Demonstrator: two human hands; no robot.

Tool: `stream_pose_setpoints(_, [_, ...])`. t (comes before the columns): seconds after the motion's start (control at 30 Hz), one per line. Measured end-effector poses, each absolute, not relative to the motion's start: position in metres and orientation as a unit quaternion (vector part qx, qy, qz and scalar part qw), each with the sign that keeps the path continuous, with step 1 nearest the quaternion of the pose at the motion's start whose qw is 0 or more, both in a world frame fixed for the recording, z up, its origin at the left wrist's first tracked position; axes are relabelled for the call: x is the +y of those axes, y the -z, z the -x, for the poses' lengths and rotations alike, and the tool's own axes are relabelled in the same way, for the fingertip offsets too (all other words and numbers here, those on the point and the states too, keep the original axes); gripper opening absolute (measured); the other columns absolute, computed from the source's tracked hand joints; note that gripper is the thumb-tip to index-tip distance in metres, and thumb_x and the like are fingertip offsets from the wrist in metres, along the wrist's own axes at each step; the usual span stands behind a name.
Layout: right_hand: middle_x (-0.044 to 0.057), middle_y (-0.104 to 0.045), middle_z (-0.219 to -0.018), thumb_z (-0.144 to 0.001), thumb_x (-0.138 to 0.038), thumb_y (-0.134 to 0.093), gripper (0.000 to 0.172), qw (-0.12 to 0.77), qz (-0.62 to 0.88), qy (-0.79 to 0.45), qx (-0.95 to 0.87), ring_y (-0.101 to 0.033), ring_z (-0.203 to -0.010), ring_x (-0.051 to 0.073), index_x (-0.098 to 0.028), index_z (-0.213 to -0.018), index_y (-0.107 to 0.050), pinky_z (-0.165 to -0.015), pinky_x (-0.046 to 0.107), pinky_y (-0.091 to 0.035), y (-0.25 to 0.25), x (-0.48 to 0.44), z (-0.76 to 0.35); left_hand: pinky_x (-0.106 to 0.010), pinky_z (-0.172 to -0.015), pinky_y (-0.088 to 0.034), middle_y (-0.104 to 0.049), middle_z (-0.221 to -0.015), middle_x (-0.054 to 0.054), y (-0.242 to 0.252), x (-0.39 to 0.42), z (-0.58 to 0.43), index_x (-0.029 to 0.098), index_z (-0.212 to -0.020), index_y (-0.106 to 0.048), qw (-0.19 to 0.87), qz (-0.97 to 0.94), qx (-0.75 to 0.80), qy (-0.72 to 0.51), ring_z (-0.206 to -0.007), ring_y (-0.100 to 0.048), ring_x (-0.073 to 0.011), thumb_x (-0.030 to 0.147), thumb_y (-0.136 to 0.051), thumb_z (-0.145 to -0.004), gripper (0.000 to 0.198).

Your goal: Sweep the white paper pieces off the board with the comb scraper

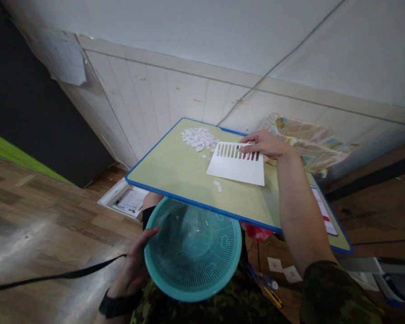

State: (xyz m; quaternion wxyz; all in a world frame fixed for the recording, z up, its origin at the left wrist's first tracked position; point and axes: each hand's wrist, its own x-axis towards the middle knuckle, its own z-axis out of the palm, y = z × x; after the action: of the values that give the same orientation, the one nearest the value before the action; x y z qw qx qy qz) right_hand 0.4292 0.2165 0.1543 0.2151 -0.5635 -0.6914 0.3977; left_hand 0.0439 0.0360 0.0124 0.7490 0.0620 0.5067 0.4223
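My left hand (135, 263) grips the rim of a teal mesh basket (192, 249) held on my lap, just under the near edge of a low table (175, 173) with a pale green top and blue border. My right hand (265, 144) reaches across the table and rests flat on the far edge of a white sheet (236, 168) that has a row of cut slots. A heap of small white paper pieces (199, 137) lies at the table's far side, left of the sheet. Two stray pieces (218, 184) lie nearer me.
A patterned cushion (307, 139) sits behind the table against a white panelled wall. A white tray with papers (124, 198) lies on the wooden floor. A yellow cutter (273, 297), paper squares and a black strap (54, 275) are on the floor near my legs.
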Motion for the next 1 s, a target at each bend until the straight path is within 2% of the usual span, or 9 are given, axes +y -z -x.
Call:
stream_pose_setpoints(0.07, [0.007, -0.075, -0.079, -0.065, -0.045, -0.079, 0.047, 0.203, 0.558, -0.392, -0.702, -0.067, -0.061, 0.017, -0.016, -0.1, -0.074, -0.055, 0.026, -0.053, -0.152, 0.217, -0.425, -0.034, -0.059, -0.06, -0.078, -0.067, -0.011, -0.013, 0.036, -0.044, 0.008, -0.075, -0.076, 0.749, -0.066, 0.506, -0.423, -0.057, -0.071, -0.0229, 0.016, -0.058, -0.085, 0.022])
stream_pose_setpoints(0.23, [0.007, -0.076, -0.084, -0.067, -0.046, -0.078, 0.048, 0.166, 0.529, -0.421, -0.718, -0.068, -0.063, 0.017, -0.017, -0.104, -0.072, -0.054, 0.024, -0.053, -0.153, 0.214, -0.418, -0.029, -0.055, -0.059, -0.077, -0.064, -0.009, -0.017, 0.037, -0.046, 0.01, -0.072, -0.076, 0.742, -0.066, 0.509, -0.431, -0.053, -0.07, -0.0202, 0.014, -0.06, -0.083, 0.019])
stream_pose_setpoints(0.53, [0.003, -0.074, -0.076, -0.067, -0.045, -0.078, 0.046, 0.116, 0.505, -0.441, -0.733, -0.066, -0.059, 0.014, -0.018, -0.104, -0.072, -0.049, 0.02, -0.049, -0.157, 0.211, -0.401, -0.029, -0.053, -0.059, -0.077, -0.063, -0.008, -0.023, 0.035, -0.047, 0.011, -0.072, -0.075, 0.739, -0.063, 0.513, -0.432, -0.052, -0.07, -0.0202, 0.013, -0.062, -0.081, 0.016])
stream_pose_setpoints(0.73, [0.002, -0.073, -0.073, -0.067, -0.043, -0.078, 0.045, 0.118, 0.493, -0.448, -0.736, -0.065, -0.057, 0.012, -0.018, -0.104, -0.072, -0.047, 0.019, -0.048, -0.159, 0.209, -0.392, -0.031, -0.057, -0.061, -0.077, -0.066, -0.009, -0.023, 0.037, -0.046, 0.01, -0.074, -0.075, 0.729, -0.067, 0.525, -0.435, -0.054, -0.071, -0.0215, 0.012, -0.06, -0.082, 0.017])
stream_pose_setpoints(1.0, [0.003, -0.074, -0.077, -0.067, -0.043, -0.078, 0.046, 0.146, 0.494, -0.447, -0.731, -0.066, -0.059, 0.013, -0.018, -0.105, -0.071, -0.048, 0.019, -0.048, -0.157, 0.209, -0.391, -0.027, -0.049, -0.059, -0.075, -0.058, -0.007, -0.024, 0.039, -0.044, 0.012, -0.068, -0.072, 0.706, -0.073, 0.537, -0.456, -0.048, -0.069, -0.0188, 0.01, -0.057, -0.083, 0.022])
